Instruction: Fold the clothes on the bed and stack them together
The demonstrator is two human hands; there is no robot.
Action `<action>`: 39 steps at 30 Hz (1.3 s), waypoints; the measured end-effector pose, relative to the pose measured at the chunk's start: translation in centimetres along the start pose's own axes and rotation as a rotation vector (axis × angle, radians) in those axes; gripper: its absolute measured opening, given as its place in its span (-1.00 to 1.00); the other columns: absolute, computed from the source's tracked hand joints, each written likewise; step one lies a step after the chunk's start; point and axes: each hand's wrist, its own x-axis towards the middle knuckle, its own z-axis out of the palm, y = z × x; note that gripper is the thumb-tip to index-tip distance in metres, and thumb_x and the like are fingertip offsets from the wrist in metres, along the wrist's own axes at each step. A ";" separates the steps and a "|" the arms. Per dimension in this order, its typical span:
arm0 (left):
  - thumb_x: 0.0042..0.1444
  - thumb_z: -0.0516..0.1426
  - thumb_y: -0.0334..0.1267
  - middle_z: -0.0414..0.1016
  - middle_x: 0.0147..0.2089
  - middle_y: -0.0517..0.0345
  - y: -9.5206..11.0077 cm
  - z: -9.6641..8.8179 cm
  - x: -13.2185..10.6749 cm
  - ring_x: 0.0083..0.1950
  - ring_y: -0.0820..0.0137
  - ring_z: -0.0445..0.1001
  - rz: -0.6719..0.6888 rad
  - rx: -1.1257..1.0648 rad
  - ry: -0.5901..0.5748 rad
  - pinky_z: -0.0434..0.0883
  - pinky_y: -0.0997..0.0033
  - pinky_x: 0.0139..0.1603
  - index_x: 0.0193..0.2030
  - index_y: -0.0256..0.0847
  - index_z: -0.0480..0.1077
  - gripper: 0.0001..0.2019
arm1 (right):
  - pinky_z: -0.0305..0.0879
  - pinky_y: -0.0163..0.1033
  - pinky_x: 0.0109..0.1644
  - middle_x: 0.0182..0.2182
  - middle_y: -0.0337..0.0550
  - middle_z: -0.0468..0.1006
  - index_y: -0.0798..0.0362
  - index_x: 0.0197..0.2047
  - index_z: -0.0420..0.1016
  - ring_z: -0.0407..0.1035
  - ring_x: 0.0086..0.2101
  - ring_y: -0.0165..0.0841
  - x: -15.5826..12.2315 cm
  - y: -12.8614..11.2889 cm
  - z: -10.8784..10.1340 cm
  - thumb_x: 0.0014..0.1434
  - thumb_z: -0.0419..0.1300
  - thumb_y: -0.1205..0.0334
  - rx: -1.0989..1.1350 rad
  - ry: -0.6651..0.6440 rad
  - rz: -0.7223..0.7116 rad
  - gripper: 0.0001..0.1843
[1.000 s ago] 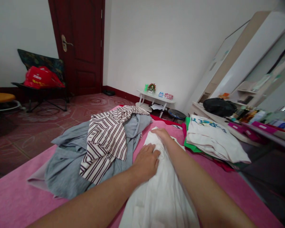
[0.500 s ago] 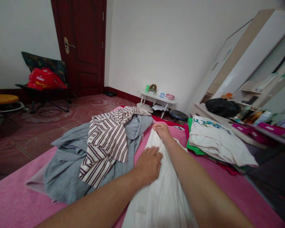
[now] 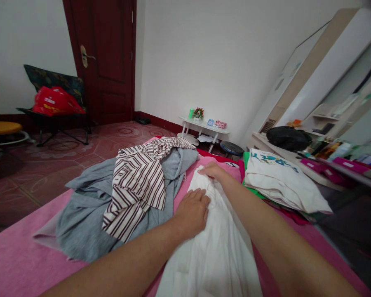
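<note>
White garment (image 3: 218, 247) lies on the pink cover (image 3: 15, 264), straight ahead of the person and between the two forearms, its long axis running away from the body: broad and loosely creased at the near end, narrowing to a gathered far end. The left hand (image 3: 191, 211) is the nearer of the two, palm down along the garment's left edge, fingers extended and resting on the cloth rather than wrapped around it. The right hand (image 3: 212, 169) reaches farther, its forearm following the garment's right side, and touches the far end with bent fingers; whether they pinch the fabric I cannot tell. Left of the garment, a striped cloth (image 3: 142, 177) lies over a grey garment (image 3: 80, 231). To its right, well clear of the right hand, a folded white shirt (image 3: 278, 181) tops a pile of clothes, with green fabric (image 3: 246, 160) showing at the edge. That shirt carries blue lettering, too slanted and partly folded to read with certainty. Far off to the garment's left, a red bag (image 3: 54, 101) on a chair (image 3: 77, 86) shows white and yellow writing, illegible at this size; on the magenta boxes (image 3: 348, 165) to its right, pale labels are equally unreadable.
</note>
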 end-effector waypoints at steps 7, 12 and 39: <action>0.18 -0.01 -0.33 0.22 0.29 -0.02 -0.1 0.1 0.0 0.30 0.17 0.17 -0.001 -0.012 -0.020 0.08 0.10 0.35 0.11 -0.23 0.33 -0.64 | 0.19 -0.31 -0.35 -0.49 -0.20 0.53 0.02 -0.48 0.49 0.41 -0.39 -0.32 -2.3 -0.7 1.0 -0.01 0.30 0.06 -0.247 0.117 0.079 -0.79; 0.17 0.01 -0.32 0.25 0.27 -0.02 0.0 0.0 0.0 0.28 0.20 0.20 -0.008 -0.014 -0.019 0.10 0.14 0.34 0.08 -0.21 0.35 -0.66 | 0.19 -0.30 -0.31 -0.44 -0.15 0.56 0.05 -0.47 0.50 0.41 -0.37 -0.31 -3.9 -2.6 -1.2 0.01 0.30 0.06 -0.312 0.075 0.050 -0.78; 0.14 0.00 -0.47 0.47 -0.03 -0.02 -1.0 0.7 0.6 0.06 0.27 0.38 0.111 -0.129 0.071 0.32 0.24 0.15 -0.05 -0.27 0.45 -0.71 | 0.26 -0.31 -0.28 -0.39 -0.21 0.54 0.07 -0.26 0.49 0.41 -0.37 -0.36 -8.9 1.2 -1.4 0.00 0.22 0.35 -0.098 0.017 -0.095 -0.83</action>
